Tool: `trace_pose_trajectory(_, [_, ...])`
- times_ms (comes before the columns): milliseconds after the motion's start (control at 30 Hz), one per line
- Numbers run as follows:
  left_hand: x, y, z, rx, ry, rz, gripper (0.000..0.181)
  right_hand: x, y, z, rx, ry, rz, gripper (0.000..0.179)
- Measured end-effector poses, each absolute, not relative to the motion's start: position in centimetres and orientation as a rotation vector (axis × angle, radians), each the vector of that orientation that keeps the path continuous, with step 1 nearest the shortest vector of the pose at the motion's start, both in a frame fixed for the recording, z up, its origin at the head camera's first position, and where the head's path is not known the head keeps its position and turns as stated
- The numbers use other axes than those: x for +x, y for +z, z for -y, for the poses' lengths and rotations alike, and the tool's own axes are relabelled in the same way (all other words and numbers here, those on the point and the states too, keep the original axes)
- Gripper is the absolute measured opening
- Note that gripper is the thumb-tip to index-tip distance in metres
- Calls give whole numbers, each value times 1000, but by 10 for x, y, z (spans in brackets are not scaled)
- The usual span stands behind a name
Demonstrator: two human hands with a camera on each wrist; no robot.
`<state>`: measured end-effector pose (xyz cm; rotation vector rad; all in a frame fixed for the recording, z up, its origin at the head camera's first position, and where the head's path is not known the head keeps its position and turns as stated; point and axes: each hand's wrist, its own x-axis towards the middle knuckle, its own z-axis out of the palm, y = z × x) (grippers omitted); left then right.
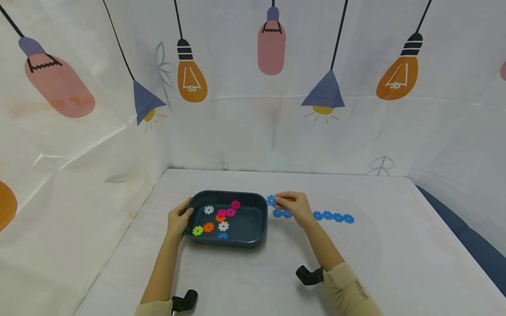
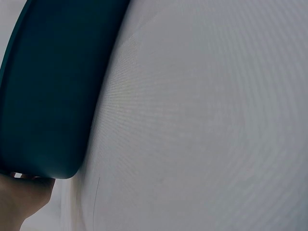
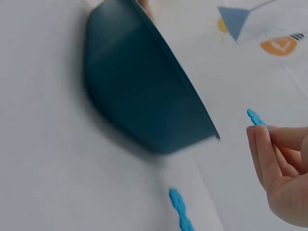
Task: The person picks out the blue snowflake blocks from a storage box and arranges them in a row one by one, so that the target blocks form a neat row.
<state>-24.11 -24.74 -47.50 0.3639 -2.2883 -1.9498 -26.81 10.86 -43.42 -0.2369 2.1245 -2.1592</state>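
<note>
My left hand grips the left end of a dark teal tray, its thumb at the rim; in the left wrist view the hand shows at the tray's lower corner. Between thumb and fingertips my right hand pinches a blue flower-shaped disc, just right of the tray and above the table. The right wrist view shows this disc edge-on. Below the right hand runs a row of similar blue discs on the table, partly hidden by the wrist.
Inside the tray lie loose flower-shaped discs: white, pink, orange, lime green and one blue. The white table meets a lamp-patterned sheet behind. Black devices are worn near both wrists.
</note>
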Motion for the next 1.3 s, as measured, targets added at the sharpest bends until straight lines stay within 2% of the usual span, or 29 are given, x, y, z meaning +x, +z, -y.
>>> trace_pose_trajectory(600, [-239, -472, 247, 361, -1967, 2277, 47, -263, -442, -256, -66, -2162, -2240, 43])
trace_pose_trajectory(1000, [-239, -474, 247, 365, -1964, 2277, 47, -257, -476, -332, 340, -2053, -2317, 8])
trace_pose_trajectory(1200, [-239, -474, 246, 355, -1960, 2281, 47, -255, -482, -346, 425, -2053, -2239, 21])
trace_pose_trajectory(1300, [-240, -474, 246, 354, -1956, 2280, 47, -256, -480, -347, 409, -2017, -2269, 14])
